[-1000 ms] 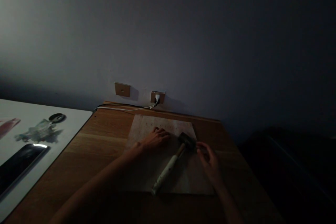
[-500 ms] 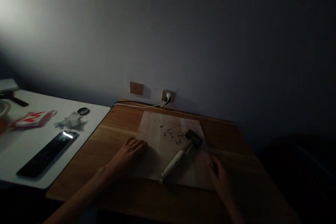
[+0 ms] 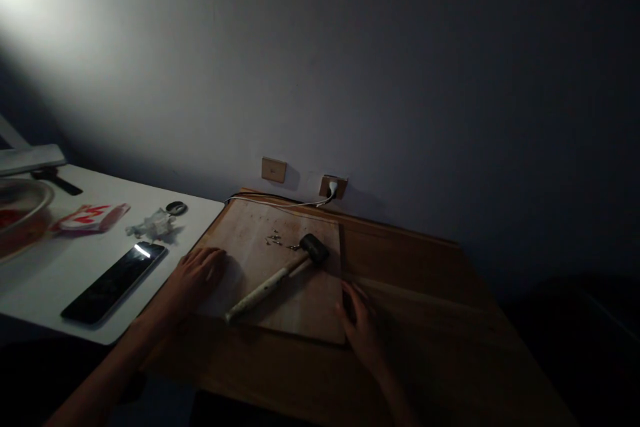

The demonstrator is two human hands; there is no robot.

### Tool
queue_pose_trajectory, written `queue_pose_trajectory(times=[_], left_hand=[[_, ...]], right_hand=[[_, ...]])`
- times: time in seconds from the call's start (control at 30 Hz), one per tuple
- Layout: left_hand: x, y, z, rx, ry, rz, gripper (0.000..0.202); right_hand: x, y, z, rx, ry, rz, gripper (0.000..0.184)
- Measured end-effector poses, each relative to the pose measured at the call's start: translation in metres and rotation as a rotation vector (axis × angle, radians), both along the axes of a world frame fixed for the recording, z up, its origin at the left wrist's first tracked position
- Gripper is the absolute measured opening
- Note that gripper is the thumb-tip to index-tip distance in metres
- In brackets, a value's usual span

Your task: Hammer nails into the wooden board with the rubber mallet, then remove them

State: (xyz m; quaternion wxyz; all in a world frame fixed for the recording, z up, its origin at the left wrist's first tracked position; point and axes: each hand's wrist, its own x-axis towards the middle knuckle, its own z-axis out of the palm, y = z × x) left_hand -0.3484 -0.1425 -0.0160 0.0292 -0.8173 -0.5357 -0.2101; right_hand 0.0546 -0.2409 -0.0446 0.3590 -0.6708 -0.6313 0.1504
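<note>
A pale wooden board (image 3: 300, 310) lies on the brown table, held between both hands at its sides. My left hand (image 3: 197, 273) is closed over the left edge, fingers bent onto the top face. At the right edge, my right hand (image 3: 363, 323) grips the side, thumb toward the near corner. On the board rests a mallet (image 3: 260, 293) with a black head and a worn whitish handle, its end near the front edge. Several small screws or nails (image 3: 274, 239) are scattered left of the mallet head; their exact kind is too small to tell.
To the left stands a white table (image 3: 30, 280) bearing a phone (image 3: 115, 283), crumpled clear plastic (image 3: 155, 223), a black ring-shaped item (image 3: 176, 208), a red-and-white packet (image 3: 90, 219) and a bowl (image 3: 43, 203). A plug with cables sits in the wall socket (image 3: 334, 187).
Both hands have shifted the board left across the table, up to the white table's side. The mallet and small metal pieces moved with it. The view has swung slightly left.
</note>
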Motion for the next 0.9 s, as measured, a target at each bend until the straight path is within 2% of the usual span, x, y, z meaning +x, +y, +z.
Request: queue_pose_trajectory(times=[0.17, 0.3, 0.43, 0.6, 0.73, 0.9], left_hand=[[-0.014, -0.006, 0.01, 0.032, 0.007, 0.181, 0.04], [-0.01, -0.006, 0.008, 0.025, -0.031, 0.207, 0.04], [-0.007, -0.001, 0.001, 0.032, -0.043, 0.214, 0.042], [0.0, 0.002, -0.019, 0.048, -0.053, 0.205, 0.036], [0.021, -0.009, -0.028, 0.06, -0.063, 0.128, 0.033], [0.06, -0.037, -0.023, 0.037, -0.095, -0.053, 0.035]], right_hand=[[-0.015, 0.004, 0.004, 0.055, -0.044, 0.088, 0.045], [-0.021, 0.004, 0.001, 0.046, -0.125, 0.085, 0.042], [-0.021, 0.006, -0.005, 0.061, -0.207, 0.049, 0.041], [-0.008, 0.009, -0.004, 0.135, -0.255, 0.014, 0.038], [0.015, 0.006, 0.001, 0.157, -0.247, -0.077, 0.039], [0.062, -0.009, 0.003, 0.093, -0.2, -0.245, 0.047]])
